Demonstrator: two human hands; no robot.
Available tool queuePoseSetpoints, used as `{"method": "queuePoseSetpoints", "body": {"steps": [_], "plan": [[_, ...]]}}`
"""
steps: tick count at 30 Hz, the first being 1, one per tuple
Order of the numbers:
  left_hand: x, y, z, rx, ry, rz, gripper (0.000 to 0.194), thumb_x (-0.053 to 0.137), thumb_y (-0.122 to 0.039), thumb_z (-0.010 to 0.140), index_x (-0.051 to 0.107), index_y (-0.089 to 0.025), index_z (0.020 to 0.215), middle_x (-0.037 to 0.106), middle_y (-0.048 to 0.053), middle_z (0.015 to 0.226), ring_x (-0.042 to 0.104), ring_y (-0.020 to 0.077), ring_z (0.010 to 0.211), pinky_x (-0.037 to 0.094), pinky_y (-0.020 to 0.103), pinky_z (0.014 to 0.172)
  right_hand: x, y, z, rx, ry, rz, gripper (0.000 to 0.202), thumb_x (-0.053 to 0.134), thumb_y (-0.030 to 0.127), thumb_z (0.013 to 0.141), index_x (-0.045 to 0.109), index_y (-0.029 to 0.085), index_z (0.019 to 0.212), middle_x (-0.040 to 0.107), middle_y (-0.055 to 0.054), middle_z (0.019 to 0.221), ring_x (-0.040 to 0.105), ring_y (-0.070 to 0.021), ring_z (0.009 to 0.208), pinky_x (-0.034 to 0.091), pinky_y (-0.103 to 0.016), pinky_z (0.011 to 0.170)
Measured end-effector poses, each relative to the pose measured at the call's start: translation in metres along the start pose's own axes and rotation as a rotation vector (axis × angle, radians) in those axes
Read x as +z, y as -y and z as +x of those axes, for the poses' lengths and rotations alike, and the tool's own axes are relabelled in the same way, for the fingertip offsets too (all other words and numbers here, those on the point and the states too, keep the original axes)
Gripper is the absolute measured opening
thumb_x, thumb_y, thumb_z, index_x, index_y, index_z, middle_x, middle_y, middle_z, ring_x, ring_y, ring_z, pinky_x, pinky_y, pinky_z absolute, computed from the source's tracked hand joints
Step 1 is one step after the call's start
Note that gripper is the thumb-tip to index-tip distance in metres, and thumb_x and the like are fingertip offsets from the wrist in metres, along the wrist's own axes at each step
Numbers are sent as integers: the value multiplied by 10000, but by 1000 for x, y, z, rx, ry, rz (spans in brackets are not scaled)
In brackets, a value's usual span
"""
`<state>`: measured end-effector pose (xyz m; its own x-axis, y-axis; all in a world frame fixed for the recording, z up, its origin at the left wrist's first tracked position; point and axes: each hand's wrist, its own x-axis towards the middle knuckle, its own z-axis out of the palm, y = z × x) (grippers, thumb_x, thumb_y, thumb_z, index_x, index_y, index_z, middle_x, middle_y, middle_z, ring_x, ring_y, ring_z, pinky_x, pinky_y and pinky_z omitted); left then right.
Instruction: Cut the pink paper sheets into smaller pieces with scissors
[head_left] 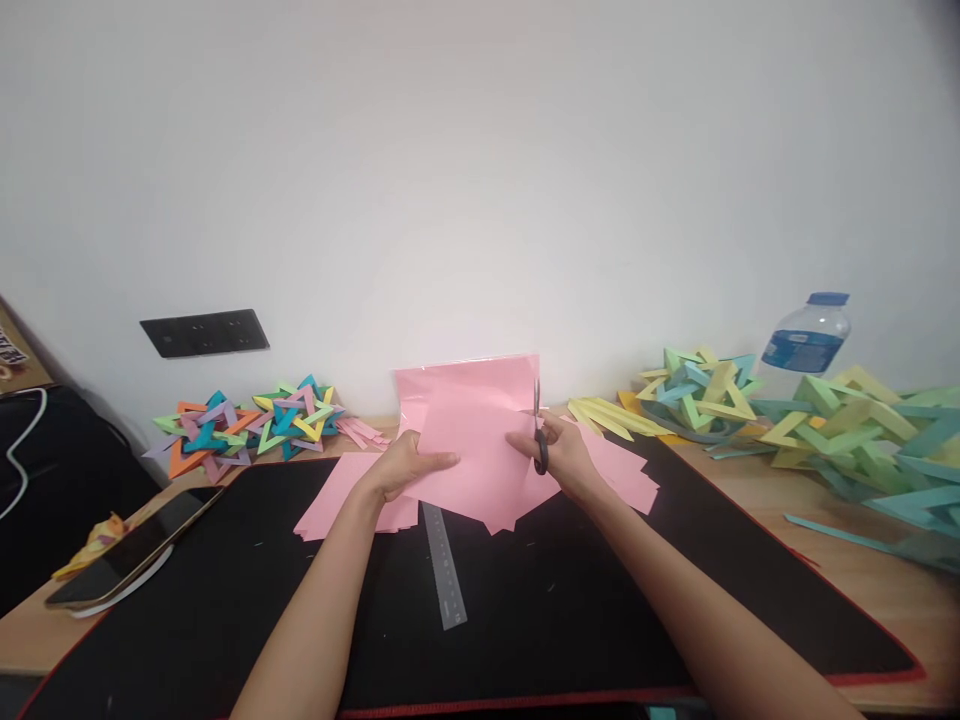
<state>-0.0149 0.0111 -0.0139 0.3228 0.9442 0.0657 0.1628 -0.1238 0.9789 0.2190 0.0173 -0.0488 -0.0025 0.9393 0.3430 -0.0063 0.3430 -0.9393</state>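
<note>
I have the left hand [397, 468] gripping the pink paper [472, 460], thumb on top, above the black mat [600, 620], while the right hand [564, 458] holds the scissors [541, 460], blades pointing up, its thumb against the paper's right side. To work cleanly, I'd keep the paper taut, its edges aligned, and the blades clear of both hands.

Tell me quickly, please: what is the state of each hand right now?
Left hand: closed, holding pink paper, thumb on top.
Right hand: closed, holding scissors, thumb over the same paper.
</note>
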Motion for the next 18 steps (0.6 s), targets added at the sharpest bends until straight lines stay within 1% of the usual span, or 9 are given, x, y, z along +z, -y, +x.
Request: {"method": "queuePoseSetpoints", "body": {"steps": [2, 5, 6, 8, 11, 13, 14, 16, 18], "plan": [[2, -1, 1, 11, -8, -55, 379, 761, -305, 640, 685, -137, 970, 694, 123, 1021, 629, 286, 941, 491, 412, 804, -1, -1, 2, 3, -73, 92, 454, 727, 459, 613, 609, 157, 931, 513, 29, 552, 491, -125, 534, 399, -259, 516], [-1, -5, 1, 115, -109, -200, 427, 756, -285, 658, 657, -135, 1046, 664, 123, 1115, 592, 287, 1043, 459, 427, 898, -2, -2, 6, 34, -136, 227, 465, 705, 454, 645, 578, 147, 971, 630, -43, 713, 591, -162, 657, 470, -299, 634], [-2, -6, 1, 145, -138, -246, 444, 757, -279, 660, 648, -136, 1067, 657, 121, 1132, 579, 286, 1069, 450, 427, 917, -2, -3, 6, 39, -123, 231, 463, 705, 442, 646, 574, 145, 974, 641, -57, 741, 605, -171, 682, 477, -310, 660], [-4, -8, 1, 181, -169, -302, 454, 756, -271, 665, 641, -137, 1083, 652, 116, 1147, 565, 284, 1096, 442, 426, 939, 0, -4, 5, 30, -58, 172, 427, 711, 405, 634, 581, 145, 948, 630, -41, 708, 600, -166, 669, 475, -303, 651], [-2, -8, 0, 198, -167, -318, 440, 755, -258, 671, 645, -135, 1079, 656, 113, 1142, 571, 278, 1090, 443, 422, 945, 6, -6, 1, 3, 59, 81, 337, 697, 341, 622, 584, 163, 885, 549, 21, 603, 523, -121, 562, 424, -251, 543], [0, -9, 0, 196, -158, -310, 443, 756, -256, 670, 645, -130, 1080, 659, 117, 1136, 581, 278, 1075, 449, 424, 940, 10, -8, -2, 0, 108, 56, 284, 687, 316, 616, 570, 175, 833, 500, 43, 562, 469, -104, 511, 377, -231, 483], [1, -9, 1, 195, -160, -304, 445, 758, -259, 667, 647, -127, 1077, 660, 119, 1133, 584, 279, 1072, 451, 423, 938, 12, -9, -3, 1, 131, 53, 270, 689, 314, 612, 564, 179, 809, 495, 43, 559, 464, -105, 507, 367, -229, 471], [2, -8, 1, 205, -175, -296, 442, 761, -271, 660, 654, -123, 1062, 662, 119, 1128, 585, 279, 1071, 453, 418, 937, 15, -11, -4, 6, 180, 66, 290, 716, 318, 585, 560, 184, 789, 534, 28, 593, 505, -129, 549, 395, -241, 489], [3, -8, 2, 221, -190, -292, 434, 762, -281, 657, 660, -127, 1050, 666, 114, 1121, 587, 274, 1067, 454, 413, 934, 17, -12, -4, 9, 225, 99, 354, 752, 322, 543, 569, 182, 812, 595, 3, 672, 562, -164, 631, 449, -274, 556]]}}
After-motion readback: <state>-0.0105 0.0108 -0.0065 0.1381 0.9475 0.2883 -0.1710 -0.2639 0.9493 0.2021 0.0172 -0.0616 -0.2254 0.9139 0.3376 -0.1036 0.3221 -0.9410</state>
